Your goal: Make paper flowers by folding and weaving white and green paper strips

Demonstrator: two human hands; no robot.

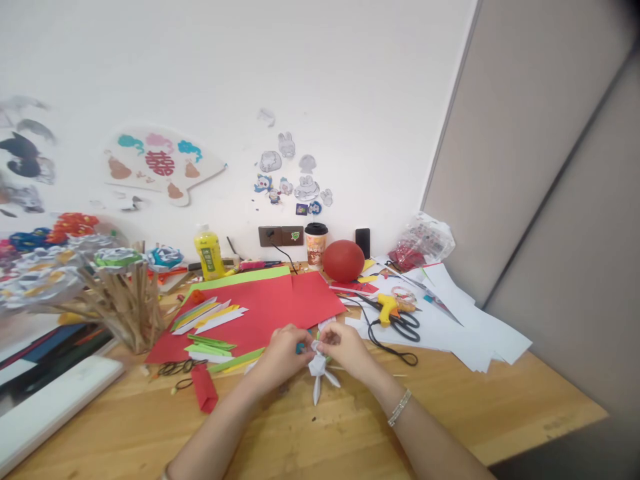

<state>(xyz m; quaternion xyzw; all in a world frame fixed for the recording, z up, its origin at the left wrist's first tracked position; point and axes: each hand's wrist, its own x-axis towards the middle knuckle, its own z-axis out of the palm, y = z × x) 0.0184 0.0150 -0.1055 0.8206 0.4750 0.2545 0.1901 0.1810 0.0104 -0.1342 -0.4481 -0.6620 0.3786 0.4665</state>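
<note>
Near the front middle of the wooden table, both hands meet at a small folded white paper figure (pixel 317 365). My left hand (pixel 286 355) has its fingers closed on the figure's upper left side. From the right, my right hand (pixel 345 348) pinches the top of it, thumb and forefinger together. Two pointed white legs of the figure hang toward the table's front edge. A bit of blue and some green show between and behind the fingers. The fingertips partly hide the figure's upper part.
Red paper sheets (pixel 265 307) with folded strips (pixel 213 315) lie behind my left hand. A yellow glue gun (pixel 387 310), black-handled scissors (pixel 406 327) and white sheets (pixel 450 320) are at the right. A red balloon (pixel 343 261) and a cup (pixel 316 245) stand behind.
</note>
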